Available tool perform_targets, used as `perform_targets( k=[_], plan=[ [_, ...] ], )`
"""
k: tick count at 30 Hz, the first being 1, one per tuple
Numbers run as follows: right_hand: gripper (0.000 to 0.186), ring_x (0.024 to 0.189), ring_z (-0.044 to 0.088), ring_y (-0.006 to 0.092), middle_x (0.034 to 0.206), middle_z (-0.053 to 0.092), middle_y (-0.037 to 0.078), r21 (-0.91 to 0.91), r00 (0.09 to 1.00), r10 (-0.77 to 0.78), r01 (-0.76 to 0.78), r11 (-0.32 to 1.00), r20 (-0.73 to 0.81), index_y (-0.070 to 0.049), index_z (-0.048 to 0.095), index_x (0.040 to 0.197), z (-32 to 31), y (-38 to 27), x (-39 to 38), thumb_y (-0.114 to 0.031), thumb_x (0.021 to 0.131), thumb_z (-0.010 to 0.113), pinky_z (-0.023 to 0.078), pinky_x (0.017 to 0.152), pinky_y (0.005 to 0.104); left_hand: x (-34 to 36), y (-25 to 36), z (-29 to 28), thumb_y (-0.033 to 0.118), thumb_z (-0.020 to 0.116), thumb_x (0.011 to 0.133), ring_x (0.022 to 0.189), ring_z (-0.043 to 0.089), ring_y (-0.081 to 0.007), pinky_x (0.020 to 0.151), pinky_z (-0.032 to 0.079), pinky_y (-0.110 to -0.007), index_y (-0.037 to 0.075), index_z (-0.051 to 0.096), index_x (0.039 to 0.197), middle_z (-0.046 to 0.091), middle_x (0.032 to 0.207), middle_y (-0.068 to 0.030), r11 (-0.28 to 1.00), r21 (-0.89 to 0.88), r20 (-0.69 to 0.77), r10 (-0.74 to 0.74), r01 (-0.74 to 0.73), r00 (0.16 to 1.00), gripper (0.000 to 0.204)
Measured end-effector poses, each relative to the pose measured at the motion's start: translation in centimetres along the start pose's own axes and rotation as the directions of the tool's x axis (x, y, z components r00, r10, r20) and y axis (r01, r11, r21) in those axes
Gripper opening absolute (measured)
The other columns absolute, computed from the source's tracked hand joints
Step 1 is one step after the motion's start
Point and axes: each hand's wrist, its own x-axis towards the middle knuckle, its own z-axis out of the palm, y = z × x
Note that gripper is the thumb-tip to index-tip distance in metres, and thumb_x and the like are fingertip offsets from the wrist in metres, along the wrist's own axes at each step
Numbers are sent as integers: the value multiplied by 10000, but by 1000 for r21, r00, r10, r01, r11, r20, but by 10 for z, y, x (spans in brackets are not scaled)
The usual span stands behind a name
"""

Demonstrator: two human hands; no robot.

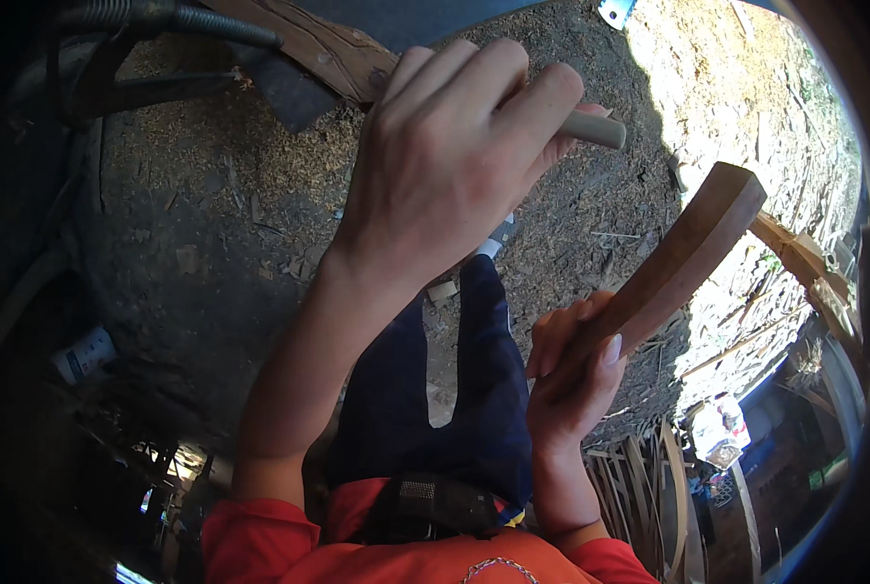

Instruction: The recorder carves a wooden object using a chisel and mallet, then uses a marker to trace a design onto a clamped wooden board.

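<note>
While the left hand (444, 156) grasps a pale, cylindrical, probably wooden rod (598, 129), mostly hidden by fingers, the right hand (573, 409) clasping a reddish-brown, square-edged wooden bar (676, 261), tilted above chip-strewn brown ground (211, 248).

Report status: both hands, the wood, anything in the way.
Left hand closed on round rod. Right hand gripping curved wooden bar. Threaded metal screw at upper left, clear of both hands.
</note>
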Motion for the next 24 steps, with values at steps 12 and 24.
perform_targets(
  k=[12, 24],
  plan=[
    [491, 493, 355, 108, 600, 403, 14, 45, 991, -128, 130, 991, -33, -70, 432, 1064, 2, -1, -3, -551, 963, 441, 311, 525, 247, -6, 18, 10, 239, 672, 819, 711, 487, -164, 660, 360, -347, 60, 563, 850, 521, 778, -46, 989, 12, 1, -144, 144, 990, 212],
    [574, 489, 369, 126, 592, 413, 17, -47, 997, -70, 72, 996, 35, -102, 412, 1061, 4, 5, -5, -661, 934, 424, 319, 518, 243, -13, 12, 26, 175, 597, 890, 625, 441, -125, 617, 349, -301, 95, 555, 776, 462, 649, -1, 996, 55, -145, -62, 71, 988, 146]
  ],
)
